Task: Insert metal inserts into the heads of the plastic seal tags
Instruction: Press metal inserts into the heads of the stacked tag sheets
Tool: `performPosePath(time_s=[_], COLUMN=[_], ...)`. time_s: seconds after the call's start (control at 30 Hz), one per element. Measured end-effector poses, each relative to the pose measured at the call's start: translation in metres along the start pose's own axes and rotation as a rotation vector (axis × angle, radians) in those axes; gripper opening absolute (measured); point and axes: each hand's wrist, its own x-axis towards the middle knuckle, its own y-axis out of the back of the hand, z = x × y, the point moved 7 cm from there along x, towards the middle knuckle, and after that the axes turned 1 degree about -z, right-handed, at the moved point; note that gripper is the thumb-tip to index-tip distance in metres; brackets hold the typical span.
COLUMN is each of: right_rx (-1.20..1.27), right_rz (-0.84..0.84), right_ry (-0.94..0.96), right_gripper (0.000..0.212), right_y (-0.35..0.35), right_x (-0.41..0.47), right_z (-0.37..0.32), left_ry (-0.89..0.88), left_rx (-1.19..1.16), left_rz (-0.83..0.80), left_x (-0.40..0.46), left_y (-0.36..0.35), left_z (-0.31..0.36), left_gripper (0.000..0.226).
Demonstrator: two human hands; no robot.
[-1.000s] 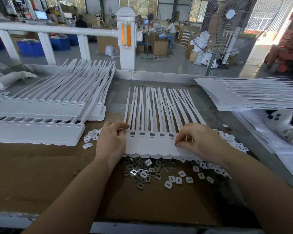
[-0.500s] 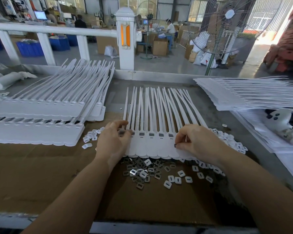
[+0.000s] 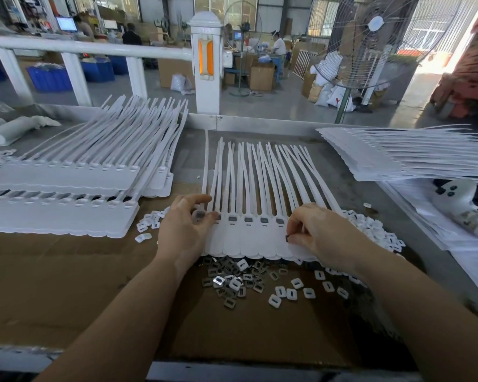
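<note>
A white strip of joined plastic seal tags lies flat on the cardboard in front of me, tails pointing away. Several of its heads show grey metal inserts. My left hand rests on the strip's left end, thumb and fingers pinching a metal insert at the leftmost head. My right hand is at the strip's right end and pinches a small dark metal insert between thumb and forefinger. A heap of loose metal inserts lies just below the strip.
Stacks of tag strips lie at the left and another stack at the right. White plastic caps are scattered to the right and caps to the left. A white rail and post stand behind the table.
My left hand has shifted slightly right and up onto the leftmost head. My right hand has drawn back a little toward me with its insert.
</note>
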Motion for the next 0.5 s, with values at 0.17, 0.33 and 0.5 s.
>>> performPosePath(time_s=[0.17, 0.33, 0.5], right_rx=[0.053, 0.028, -0.078], right_rz=[0.063, 0.096, 0.0], right_ry=[0.01, 0.002, -0.02], right_gripper=[0.011, 0.015, 0.02], right_y=[0.0021, 0.0047, 0.0027], right_x=[-0.0032, -0.0043, 0.0018], right_z=[-0.0019, -0.0009, -0.0052], left_ry=[-0.003, -0.04, -0.052], left_rx=[-0.03, -0.048, -0.046], left_rz=[-0.023, -0.094, -0.103], left_x=[-0.0002, -0.0012, -0.0005], left_y=[0.0002, -0.0006, -0.0019], left_z=[0.0008, 0.0039, 0.0039], left_gripper=[0.033, 0.051, 0.055])
